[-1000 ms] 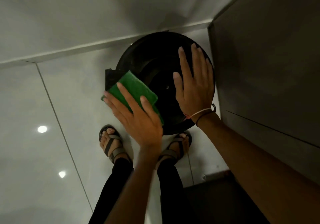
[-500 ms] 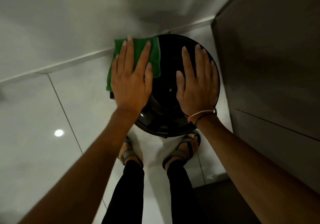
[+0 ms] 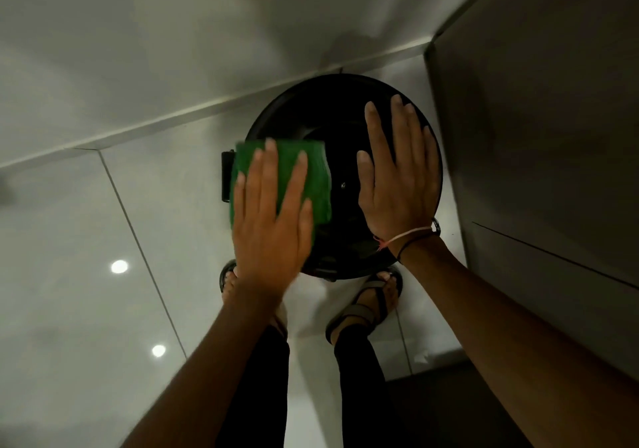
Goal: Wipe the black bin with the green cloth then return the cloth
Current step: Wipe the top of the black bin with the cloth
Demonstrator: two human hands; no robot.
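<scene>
A round black bin (image 3: pixel 332 115) with a glossy lid stands on the floor in the corner, seen from above. The green cloth (image 3: pixel 318 178) lies flat on the left half of the lid. My left hand (image 3: pixel 269 226) presses down on the cloth with fingers spread and straight. My right hand (image 3: pixel 397 178) rests flat on the right half of the lid, fingers apart, holding nothing. A black pedal or hinge block (image 3: pixel 226 174) sticks out at the bin's left side.
A dark cabinet front (image 3: pixel 539 143) stands close on the right of the bin. A pale wall with a skirting strip (image 3: pixel 173 119) runs behind it. My sandalled feet (image 3: pixel 373 299) stand on the glossy tiled floor (image 3: pixel 86 240) just below the bin.
My left hand has slid the green cloth from the far left edge of the lid back towards me. My right hand has stayed flat on the lid.
</scene>
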